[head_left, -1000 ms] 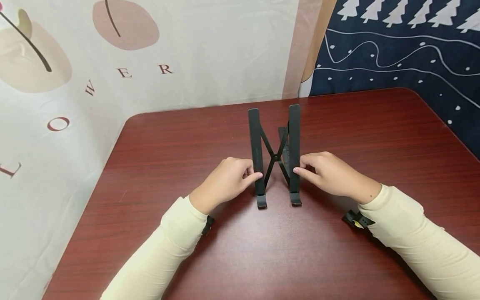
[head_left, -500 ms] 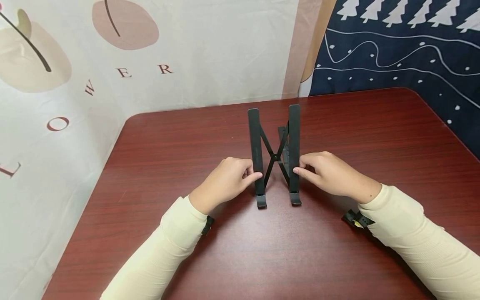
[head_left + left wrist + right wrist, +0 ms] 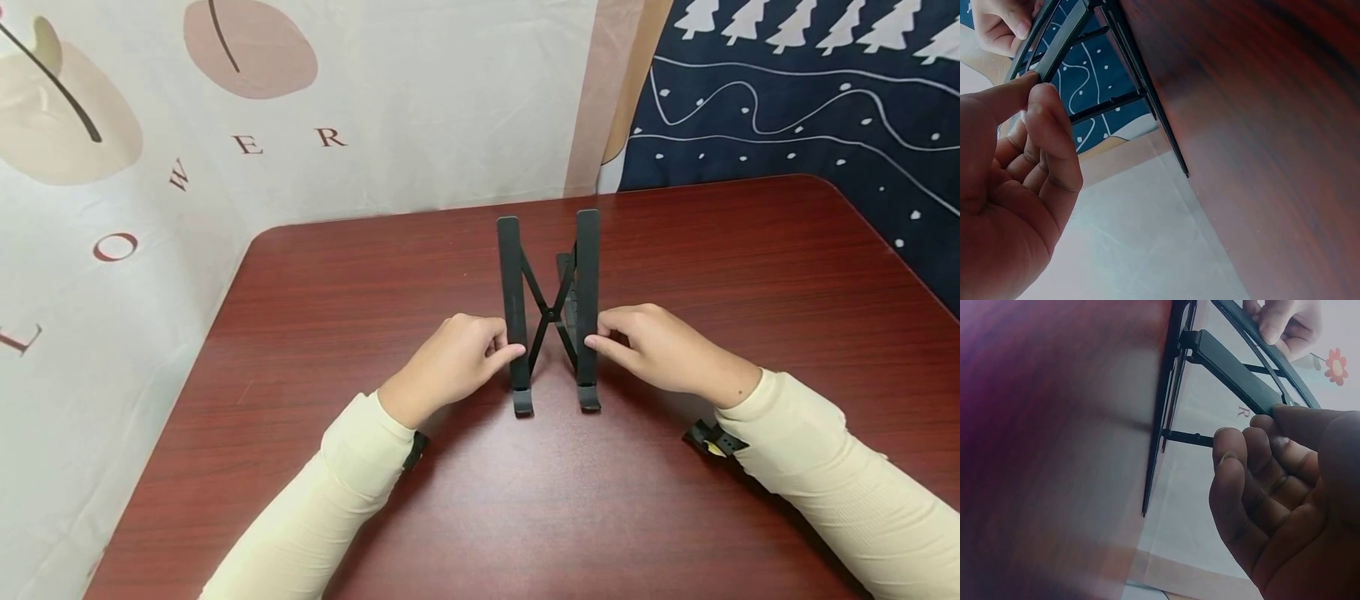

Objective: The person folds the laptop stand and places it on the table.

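A black folding laptop stand (image 3: 510,283) stands opened on the table, its two long arms raised side by side and joined by an X-shaped brace (image 3: 552,315). My left hand (image 3: 457,358) pinches the left arm low down, thumb on its front face and fingers behind the outer edge. On the other side my right hand (image 3: 663,346) pinches the right arm at about the same height. Both wrist views show thumb and forefinger meeting on an arm, with the lower base bars (image 3: 1147,94) and a crossbar (image 3: 1188,437) beyond. Small hooked lips (image 3: 522,402) end the arms near me.
The reddish-brown wooden table (image 3: 337,283) extends around the stand. A pale printed curtain (image 3: 450,100) hangs along the back and left. A dark blue cloth with white trees (image 3: 780,108) hangs at the back right. Black straps (image 3: 716,439) sit at the wrists.
The right arm of the stand and my right hand have shifted very slightly left, narrowing the gap between the arms a touch. My left hand keeps its place and grip.
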`<action>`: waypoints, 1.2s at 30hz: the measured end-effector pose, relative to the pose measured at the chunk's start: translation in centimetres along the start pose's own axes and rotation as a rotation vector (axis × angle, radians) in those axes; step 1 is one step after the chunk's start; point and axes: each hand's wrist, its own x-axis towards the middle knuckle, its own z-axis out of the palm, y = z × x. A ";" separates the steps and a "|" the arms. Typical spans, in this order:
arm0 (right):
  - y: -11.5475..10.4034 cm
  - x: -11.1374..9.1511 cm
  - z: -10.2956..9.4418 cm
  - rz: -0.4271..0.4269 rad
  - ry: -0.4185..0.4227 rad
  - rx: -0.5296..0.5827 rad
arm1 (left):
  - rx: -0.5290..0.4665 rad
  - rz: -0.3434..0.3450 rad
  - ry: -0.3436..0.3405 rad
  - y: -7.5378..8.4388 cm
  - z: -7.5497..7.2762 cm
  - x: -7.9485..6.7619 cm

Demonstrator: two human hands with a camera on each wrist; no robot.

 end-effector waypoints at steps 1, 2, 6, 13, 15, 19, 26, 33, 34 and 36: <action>0.0 0.0 0.0 0.001 -0.001 0.002 | 0.000 0.002 0.002 0.0 0.0 0.0; 0.0 0.0 0.0 0.002 -0.002 0.004 | 0.002 0.003 0.003 0.0 0.0 0.0; 0.0 0.0 0.0 0.007 -0.004 0.012 | 0.004 0.007 0.005 0.0 0.0 0.0; 0.0 0.0 0.1 0.010 -0.002 0.013 | 0.005 0.008 0.005 0.0 0.1 0.0; 0.0 0.0 0.1 0.013 -0.004 0.017 | 0.002 0.003 0.004 0.0 0.1 0.0; -0.1 0.0 0.1 0.016 -0.009 0.023 | 0.001 -0.005 0.000 0.0 0.1 0.0; -0.2 -0.1 0.1 0.009 -0.007 0.021 | 0.004 -0.006 -0.001 0.1 0.1 0.0; -0.3 -0.1 0.1 0.004 -0.010 0.020 | 0.003 -0.006 0.000 0.2 0.1 -0.1; -0.3 -0.2 0.1 0.003 -0.009 0.019 | 0.003 -0.005 0.002 0.2 0.2 -0.1; -0.3 -0.2 0.1 0.001 -0.008 0.016 | 0.004 -0.002 0.005 0.2 0.2 -0.1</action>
